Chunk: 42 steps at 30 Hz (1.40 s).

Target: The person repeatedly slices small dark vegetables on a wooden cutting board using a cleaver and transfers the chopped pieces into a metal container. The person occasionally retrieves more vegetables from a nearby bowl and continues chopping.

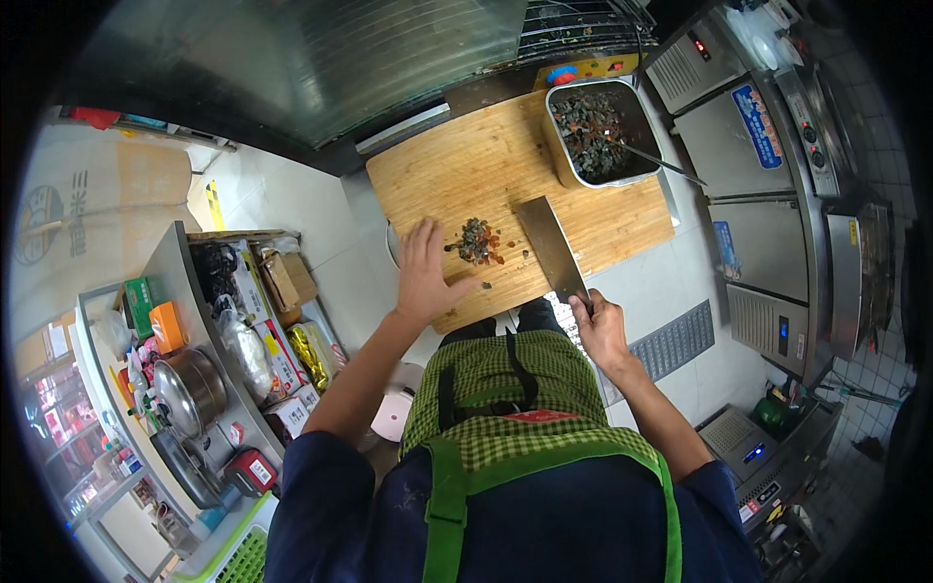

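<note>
My right hand (600, 329) grips the handle of a broad cleaver (552, 244), its blade lying over the wooden cutting board (444, 164). To the left of the blade sits a small heap of chopped dark and orange-red food (478, 243), with a few loose bits around it. My left hand (426, 275) rests at the board's left edge beside that heap, fingers extended and holding nothing. At the board's far right corner stands a deep metal container (560, 149). More of the dark and reddish chopped food (589, 131) partly fills it, and a long metal utensil handle (667, 163) sticks out over its rim.
A glass-fronted appliance (313, 65) borders the board's far side. Stainless steel cabinets (758, 240) line the right. Leftward, a shelf unit (219, 364) carries boxes, bags and a lidded metal pot (191, 390). A grey floor grate (674, 340) lies right of my right hand.
</note>
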### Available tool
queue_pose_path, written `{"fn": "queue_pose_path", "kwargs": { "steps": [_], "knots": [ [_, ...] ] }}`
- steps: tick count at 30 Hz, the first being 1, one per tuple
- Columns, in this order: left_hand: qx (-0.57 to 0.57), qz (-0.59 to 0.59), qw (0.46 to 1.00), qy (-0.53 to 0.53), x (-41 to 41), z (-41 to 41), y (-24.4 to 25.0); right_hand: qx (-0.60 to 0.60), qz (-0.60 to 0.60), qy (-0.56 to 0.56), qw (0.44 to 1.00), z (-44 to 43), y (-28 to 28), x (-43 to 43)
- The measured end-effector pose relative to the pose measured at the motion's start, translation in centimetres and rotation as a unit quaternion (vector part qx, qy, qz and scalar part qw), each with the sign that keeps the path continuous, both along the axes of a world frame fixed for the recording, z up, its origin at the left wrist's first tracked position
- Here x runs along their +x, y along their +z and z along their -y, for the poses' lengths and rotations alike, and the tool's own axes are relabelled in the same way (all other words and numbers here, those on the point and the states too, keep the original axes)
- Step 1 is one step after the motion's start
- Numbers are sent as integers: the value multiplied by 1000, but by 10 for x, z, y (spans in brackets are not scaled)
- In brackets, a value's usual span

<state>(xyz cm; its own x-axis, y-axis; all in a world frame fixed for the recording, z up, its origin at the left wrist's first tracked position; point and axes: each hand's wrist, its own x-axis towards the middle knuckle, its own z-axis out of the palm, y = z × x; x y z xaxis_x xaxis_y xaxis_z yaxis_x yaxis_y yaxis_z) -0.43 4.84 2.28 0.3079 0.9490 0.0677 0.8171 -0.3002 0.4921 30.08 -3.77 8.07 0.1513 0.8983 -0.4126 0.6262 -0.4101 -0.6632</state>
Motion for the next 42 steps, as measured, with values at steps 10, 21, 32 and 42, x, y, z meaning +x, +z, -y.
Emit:
{"fn": "queue_pose_path", "kwargs": {
  "steps": [10,21,32,42],
  "knots": [
    [-32,10,999,-34,25,7,-23,5,-88,-19,996,3,-46,-15],
    [33,-8,997,72,43,-2,-22,-110,-237,-105,959,-16,-36,-25],
    [31,141,976,163,77,-10,-37,-112,-307,-39,944,-16,-75,-82],
    [72,282,945,152,123,-39,26,-25,-313,-99,944,-24,-14,-74]
  ]
}}
